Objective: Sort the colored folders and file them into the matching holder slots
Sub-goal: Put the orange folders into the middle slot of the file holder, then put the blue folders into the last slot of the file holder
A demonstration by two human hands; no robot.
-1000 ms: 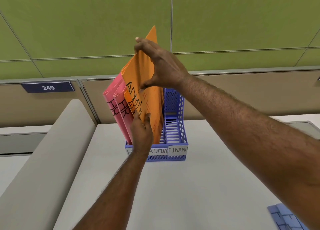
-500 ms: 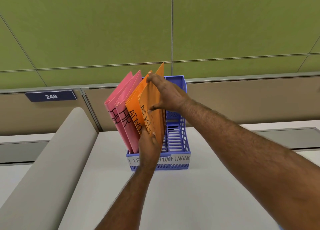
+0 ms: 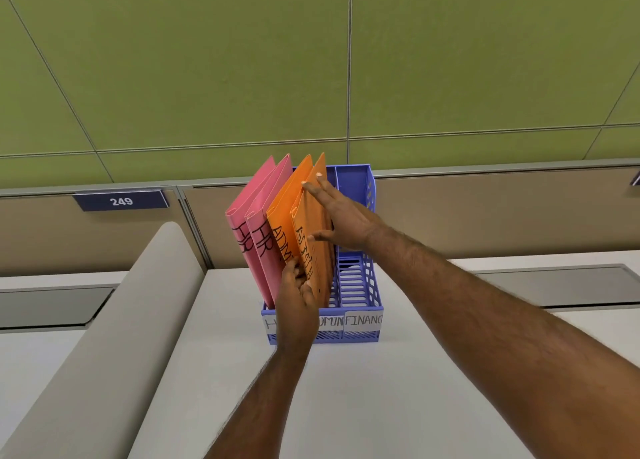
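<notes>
A blue three-slot file holder (image 3: 360,285) stands on the desk, its front labelled HR, ADMIN and FINANCE. Two pink folders (image 3: 256,216) marked HR lean in the left slot. Two orange folders (image 3: 311,237) marked ADMIN stand in the middle slot. The right slot holds nothing. My right hand (image 3: 341,216) lies with straight fingers against the right face of the nearer orange folder. My left hand (image 3: 298,296) touches the orange folders' lower front edge, covering part of the HR and ADMIN labels; its fingers look loosely bent.
A white desk (image 3: 381,406) carries the holder. A grey rounded divider (image 3: 104,337) runs along the left. Behind stand a beige partition with a "249" plate (image 3: 121,201) and green wall panels (image 3: 311,60).
The second orange folder has gone down into the middle slot. My right hand let go of its top and now lies flat against it. My left hand stayed at the lower front edge.
</notes>
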